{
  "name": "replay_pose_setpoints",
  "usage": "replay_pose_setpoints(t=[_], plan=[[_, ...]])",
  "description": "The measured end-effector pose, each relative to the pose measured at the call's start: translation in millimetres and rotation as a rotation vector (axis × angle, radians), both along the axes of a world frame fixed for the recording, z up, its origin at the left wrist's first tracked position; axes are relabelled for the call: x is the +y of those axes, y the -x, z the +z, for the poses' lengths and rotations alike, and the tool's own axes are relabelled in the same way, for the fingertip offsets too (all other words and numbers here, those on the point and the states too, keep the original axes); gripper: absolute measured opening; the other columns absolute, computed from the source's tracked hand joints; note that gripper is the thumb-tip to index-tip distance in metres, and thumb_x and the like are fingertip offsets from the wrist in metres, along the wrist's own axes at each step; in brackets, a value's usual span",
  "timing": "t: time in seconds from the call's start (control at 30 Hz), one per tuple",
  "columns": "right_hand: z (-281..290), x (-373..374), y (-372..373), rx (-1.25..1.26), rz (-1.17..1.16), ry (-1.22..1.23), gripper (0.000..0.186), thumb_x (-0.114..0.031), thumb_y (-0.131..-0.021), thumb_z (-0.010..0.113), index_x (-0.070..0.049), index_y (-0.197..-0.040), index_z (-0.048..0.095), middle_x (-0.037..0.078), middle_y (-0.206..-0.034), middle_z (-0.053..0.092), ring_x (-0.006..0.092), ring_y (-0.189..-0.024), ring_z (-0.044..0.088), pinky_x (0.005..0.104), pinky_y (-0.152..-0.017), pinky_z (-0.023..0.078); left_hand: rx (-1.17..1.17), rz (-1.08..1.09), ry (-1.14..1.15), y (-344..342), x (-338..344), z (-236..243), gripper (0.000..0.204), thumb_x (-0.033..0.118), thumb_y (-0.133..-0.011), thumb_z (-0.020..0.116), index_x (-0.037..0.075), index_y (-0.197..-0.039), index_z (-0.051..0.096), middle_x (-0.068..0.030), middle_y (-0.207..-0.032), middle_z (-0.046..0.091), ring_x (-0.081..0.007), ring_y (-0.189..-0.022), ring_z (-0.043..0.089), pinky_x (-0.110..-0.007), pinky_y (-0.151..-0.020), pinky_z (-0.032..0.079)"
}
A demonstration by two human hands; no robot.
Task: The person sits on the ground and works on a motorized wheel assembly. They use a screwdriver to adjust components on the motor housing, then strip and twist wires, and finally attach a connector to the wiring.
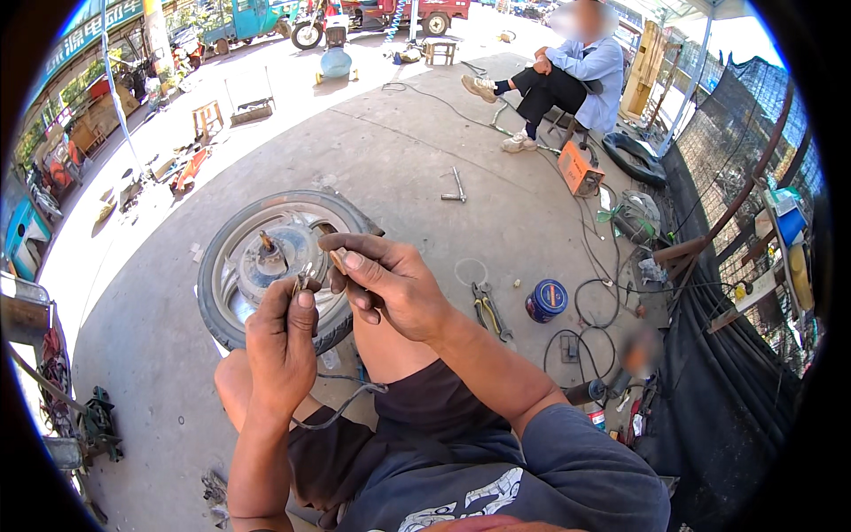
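My left hand (282, 332) is closed in a pinch on a small silvery piece (306, 275), perhaps bared wire ends; its exact kind is too small to tell. Close beside it, my right hand (390, 277) pinches a small brownish piece (338, 259) between thumb and forefinger. Both hands are raised in front of a wheel (213, 288) that lies flat on the ground, with a black tyre and grey spokes. Its hub motor (257, 277) has an axle standing upright. A grey cable (353, 401) loops across my lap below the hands.
Pliers (487, 310), a blue tin (546, 301) and a T-shaped wrench (456, 186) lie on the concrete. An orange machine (581, 168) with trailing cables (612, 288) stands right, near a seated person (594, 66). Black netting (709, 372) borders the right side.
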State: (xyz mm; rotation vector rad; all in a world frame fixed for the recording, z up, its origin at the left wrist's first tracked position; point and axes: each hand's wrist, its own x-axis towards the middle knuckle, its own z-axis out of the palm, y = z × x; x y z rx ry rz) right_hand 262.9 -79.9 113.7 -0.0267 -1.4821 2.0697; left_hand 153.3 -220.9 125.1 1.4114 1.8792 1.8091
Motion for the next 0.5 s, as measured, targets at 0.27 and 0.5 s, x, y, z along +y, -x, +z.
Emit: replay_pose_setpoints(t=[0.27, 0.5], plan=[[4, -3, 0, 0.003, -0.033, 0.040, 0.032, -0.025, -0.101, 0.055, 0.001, -0.120, 0.059, 0.005, -0.085, 0.064, 0.0055, -0.062, 0.052, 0.0202, -0.047, 0.043, 0.031, 0.019, 0.024, 1, 0, 0, 0.019, 0.014, -0.100, 0.054, -0.003, -0.104, 0.063, -0.0021, -0.063, 0.052, -0.0067, -0.061, 0.044, -0.025, -0.054, 0.037], [12, -5, -2, -0.004, -0.051, 0.010, 0.031, -0.023, -0.100, 0.057, 0.002, -0.118, 0.061, 0.007, -0.090, 0.065, 0.0079, -0.066, 0.057, 0.0211, -0.050, 0.047, 0.033, -0.003, 0.104, -1, -7, 7, 0.028, 0.022, -0.102, 0.052, -0.003, -0.108, 0.063, -0.0010, -0.069, 0.053, -0.0082, -0.065, 0.046, -0.026, -0.059, 0.040]])
